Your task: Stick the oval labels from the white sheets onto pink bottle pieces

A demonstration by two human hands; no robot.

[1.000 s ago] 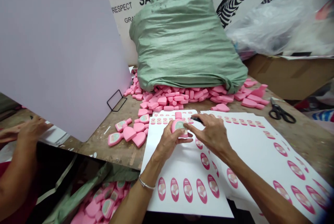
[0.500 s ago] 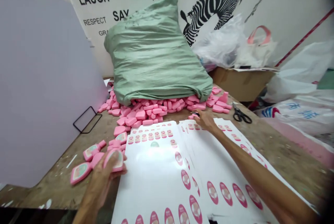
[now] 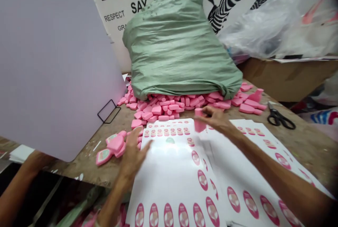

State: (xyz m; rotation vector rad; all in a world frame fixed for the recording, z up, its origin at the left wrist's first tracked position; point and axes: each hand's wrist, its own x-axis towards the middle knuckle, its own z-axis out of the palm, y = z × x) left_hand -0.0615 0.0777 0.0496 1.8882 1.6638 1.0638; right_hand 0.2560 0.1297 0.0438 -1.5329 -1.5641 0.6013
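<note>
My right hand [image 3: 213, 117] holds a pink bottle-shaped piece [image 3: 200, 120] upright above the top edges of the sticker sheets. My left hand [image 3: 134, 154] has its fingers apart beside the left sticker sheet [image 3: 166, 170], near several pink pieces. Some of these carry a label, such as the labelled piece [image 3: 104, 156] at the left. The right sticker sheet [image 3: 224, 160] lies under my right forearm. Pink and white oval stickers run along the sheets' edges. Behind them spreads a heap of pink pieces [image 3: 169, 106].
A green cloth sack [image 3: 179, 50] stands behind the heap. Black scissors [image 3: 280, 117] lie at the right. A pale panel [image 3: 58, 61] and a black wire frame [image 3: 109, 111] stand at the left. Another person's arm [image 3: 23, 184] shows at the lower left. A cardboard box [image 3: 287, 79] is at the back right.
The view has shifted. My right hand has lifted a pink piece from near the heap. My left hand has let go of a labelled piece and opened. Another person's arm has come into view.
</note>
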